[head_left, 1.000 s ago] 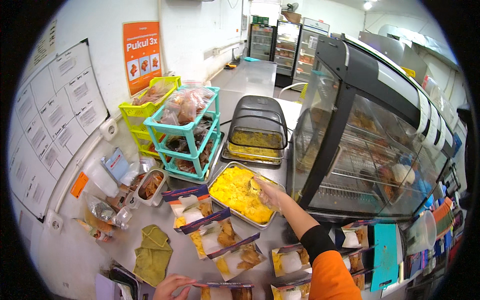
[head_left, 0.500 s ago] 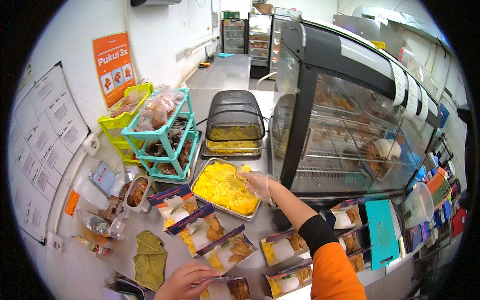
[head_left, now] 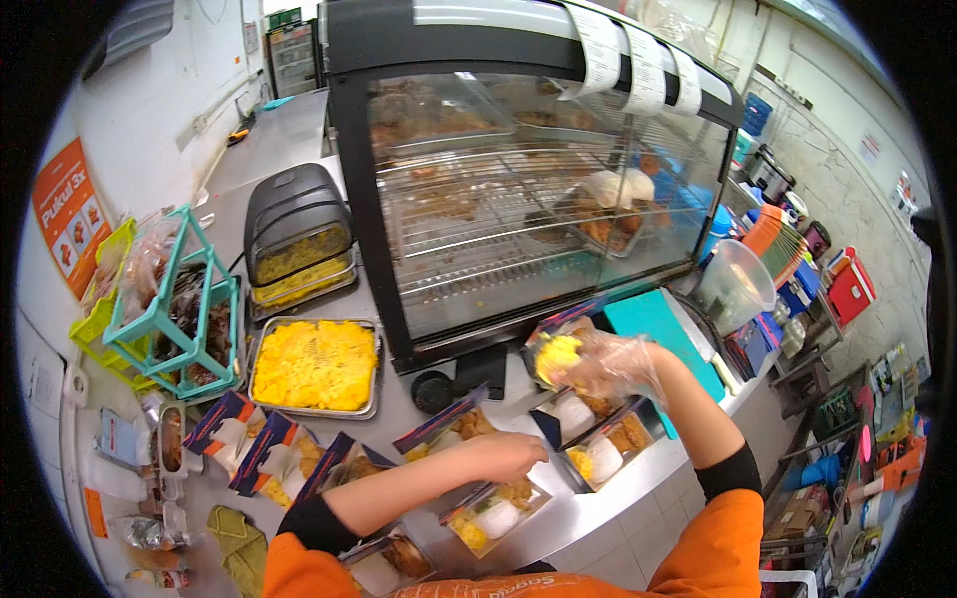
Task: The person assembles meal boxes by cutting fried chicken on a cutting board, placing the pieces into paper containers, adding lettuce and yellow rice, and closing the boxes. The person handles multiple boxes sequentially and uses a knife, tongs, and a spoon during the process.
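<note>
My right hand [head_left: 610, 367], in a clear plastic glove, is closed around a clump of yellow scrambled egg [head_left: 556, 356]. It is over the farthest meal box in the right group, whose dark printed flap [head_left: 575, 313] stands up behind. Just below that hand is a box with white rice [head_left: 572, 416] and fried chicken. My bare left hand [head_left: 506, 456] has its fingers curled together above another box holding rice [head_left: 497, 518], egg and chicken; anything between the fingertips is hidden. A metal tray [head_left: 371, 396] heaped with scrambled egg stands to the left.
A glass heated display cabinet [head_left: 518, 199] fills the back. A turquoise cutting board [head_left: 688, 344] and a knife [head_left: 731, 374] lie on the right. Turquoise stacked baskets [head_left: 186, 299] and a black-covered tray [head_left: 299, 224] stand left. More meal boxes [head_left: 231, 429] and a green cloth [head_left: 239, 553] are in front.
My right hand has left the egg tray and swung right to the boxes by the cutting board. My left hand has moved across to the right. The view has turned right.
</note>
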The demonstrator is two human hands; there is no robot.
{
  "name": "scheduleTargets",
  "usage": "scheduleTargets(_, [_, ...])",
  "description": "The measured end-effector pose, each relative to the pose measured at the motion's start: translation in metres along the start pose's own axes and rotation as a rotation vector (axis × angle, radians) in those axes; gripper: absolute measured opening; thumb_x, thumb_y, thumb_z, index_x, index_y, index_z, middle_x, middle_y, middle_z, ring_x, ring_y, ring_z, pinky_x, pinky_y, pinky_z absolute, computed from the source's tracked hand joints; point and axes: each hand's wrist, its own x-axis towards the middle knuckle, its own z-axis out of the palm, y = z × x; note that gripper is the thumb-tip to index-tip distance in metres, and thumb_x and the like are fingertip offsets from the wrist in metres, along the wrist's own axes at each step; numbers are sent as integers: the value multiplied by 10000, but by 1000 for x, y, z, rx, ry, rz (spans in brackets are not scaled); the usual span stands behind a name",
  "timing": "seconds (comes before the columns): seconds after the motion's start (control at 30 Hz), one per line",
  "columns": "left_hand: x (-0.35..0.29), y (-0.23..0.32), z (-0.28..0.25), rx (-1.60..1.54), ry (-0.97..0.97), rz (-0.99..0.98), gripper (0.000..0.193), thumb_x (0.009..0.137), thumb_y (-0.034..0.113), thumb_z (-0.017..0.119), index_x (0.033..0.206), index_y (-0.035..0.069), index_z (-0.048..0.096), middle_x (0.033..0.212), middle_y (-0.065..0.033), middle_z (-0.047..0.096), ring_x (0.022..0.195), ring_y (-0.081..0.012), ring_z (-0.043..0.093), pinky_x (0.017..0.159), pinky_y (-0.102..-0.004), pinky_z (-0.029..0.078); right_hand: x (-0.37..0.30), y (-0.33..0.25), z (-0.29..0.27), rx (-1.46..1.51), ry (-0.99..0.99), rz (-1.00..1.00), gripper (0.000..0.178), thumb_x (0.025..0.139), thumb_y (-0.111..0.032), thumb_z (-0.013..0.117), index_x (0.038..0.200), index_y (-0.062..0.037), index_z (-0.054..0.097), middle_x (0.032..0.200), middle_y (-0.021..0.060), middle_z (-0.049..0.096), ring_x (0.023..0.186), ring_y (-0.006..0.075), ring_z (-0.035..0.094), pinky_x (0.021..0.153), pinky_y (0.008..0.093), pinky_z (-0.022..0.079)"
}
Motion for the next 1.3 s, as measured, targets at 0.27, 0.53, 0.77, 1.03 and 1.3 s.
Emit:
scheduleTargets(0.27, [94,-83,66,296,-147,-57,420,725,13,478,1139,43,545,1218,-95,502,1160,-247,456,944,-382,384,13,101,-15,-383,-45,43,565,780,-406,673,1152,-5,531,806,88,608,644,161,551,569,312,455])
scheduleTargets(0.53, [84,-71,56,531,-347,-117,377,750,78,497,1116,68,587,1151,-113,564,1068,-240,534,890,-378,428,66,121,37,-816,-1,23,409,735,-265,647,1009,36,612,962,194,646,894,303,637,731,389,501])
scheduleTargets(0.77, [58,-73,53,474,-581,-238,442,790,107,460,1222,136,546,1244,-90,533,1022,-272,574,842,-395,463,77,126,91,-647,257,16,506,815,-213,515,1268,-25,391,1005,223,626,936,375,609,801,443,475])
scheduleTargets(1.03, [39,-75,58,396,-645,-251,620,773,131,485,1380,179,371,1241,-86,539,1080,-248,544,863,-452,408,75,136,132,-663,263,-104,748,738,-132,599,1395,-101,243,1027,278,567,937,392,576,821,463,456])
scheduleTargets(1.3, [49,-68,50,362,-813,-376,550,781,171,465,1326,245,454,1464,-39,276,1142,-268,507,899,-434,419,68,132,143,-547,368,-60,820,732,-157,615,1405,-65,156,1035,281,556,976,393,559,833,468,448])
